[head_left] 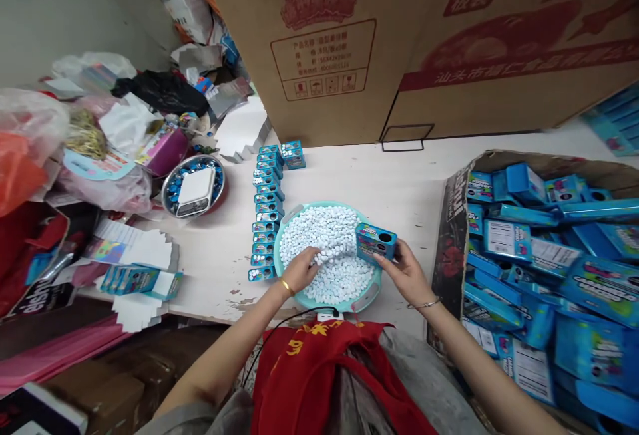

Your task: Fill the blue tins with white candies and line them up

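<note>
Blue candy tin [376, 243] was in the right hand [407, 274], over the right side of the teal plastic basin [373, 292], with its round dark hole facing up. Right fingers [395, 249] were closed around the tin, with the thumb on its near lower edge. That edge hold left the hole uncovered, which looked like the sound way to do it. Holding the tin low over the basin also looked right, as any strays would land back in the pile.

Left hand [299, 270] was on the near left of the basin, fingers curled down into the white candies [329, 235]. Cannot tell whether they had pinched any.

Left of the basin, a long row of blue tins [264, 222] stood on the white table [399, 175], with a small stack of tins [292, 154] at the row's far end. Further left sat a steel bowl [219, 185] holding blue packets and a white box [194, 194]. Right of the basin, an open carton [452, 222] was full of loose blue tins [506, 242]. Large printed cartons [319, 42] stood beyond the basin. A black cable [279, 335] ran across a red cloth [319, 382] on the near side.
</note>
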